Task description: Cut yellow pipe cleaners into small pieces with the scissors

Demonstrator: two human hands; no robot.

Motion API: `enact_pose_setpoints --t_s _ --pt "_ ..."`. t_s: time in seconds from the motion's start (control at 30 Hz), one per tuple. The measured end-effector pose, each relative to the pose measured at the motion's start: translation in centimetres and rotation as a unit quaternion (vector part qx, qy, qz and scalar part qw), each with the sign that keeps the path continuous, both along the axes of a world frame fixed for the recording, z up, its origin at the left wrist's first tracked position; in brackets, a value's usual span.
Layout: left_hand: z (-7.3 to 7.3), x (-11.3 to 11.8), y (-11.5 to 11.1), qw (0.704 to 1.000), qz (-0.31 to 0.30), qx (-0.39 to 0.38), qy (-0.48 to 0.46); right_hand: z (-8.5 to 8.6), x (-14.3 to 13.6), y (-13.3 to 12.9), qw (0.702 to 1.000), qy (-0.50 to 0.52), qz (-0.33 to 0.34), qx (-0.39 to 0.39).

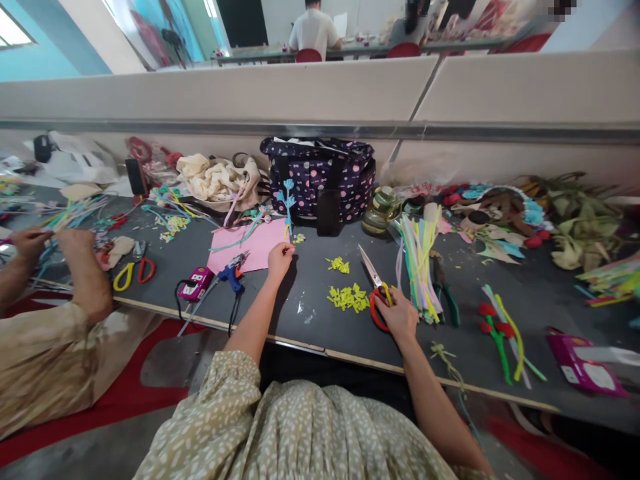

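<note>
My left hand (281, 260) is closed in a pinch at the right edge of a pink sheet (255, 245); what it pinches is too small to name. A blue pipe-cleaner flower stem (287, 203) rises just behind it. My right hand (399, 315) grips scissors (379, 293) with red and yellow handles, their blades pointing away from me and slightly apart. Left of the scissors lie two piles of short yellow-green pieces, a large one (349, 298) and a small one (340, 265). A bundle of pastel pipe cleaners (421, 263) lies right of the blades.
Blue glue gun (231, 272) and magenta box (197, 283) lie left of my left arm. A dark dotted bag (320, 177) and phone (329, 213) stand behind. Green-handled pliers (447, 293) and red flowers (495, 327) lie right. At far left, another person's hands (75, 243) hold stems.
</note>
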State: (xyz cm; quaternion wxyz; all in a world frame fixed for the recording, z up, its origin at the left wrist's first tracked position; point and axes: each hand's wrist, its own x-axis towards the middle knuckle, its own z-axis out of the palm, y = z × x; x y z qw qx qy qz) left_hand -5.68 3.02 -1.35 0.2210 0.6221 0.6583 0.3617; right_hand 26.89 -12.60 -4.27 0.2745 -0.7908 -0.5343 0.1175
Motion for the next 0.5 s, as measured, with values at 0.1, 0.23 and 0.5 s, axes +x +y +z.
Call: enact_pose_setpoints --t_s 0.1,0.23,0.5 --pt "-0.6 0.4 0.3 0.999 0.011 -0.002 0.041 0.2 0.0 0.0 1.000 0.003 0.001 -0.004" --pt "-0.6 0.5 3.0 0.993 -0.011 -0.011 0.113 0.3 -0.1 -0.1 1.000 0.006 -0.003 -0.001" --pt "-0.8 2.0 5.1 0.945 -0.133 0.013 0.298 0.2 -0.1 -0.1 1.000 0.014 0.000 0.010"
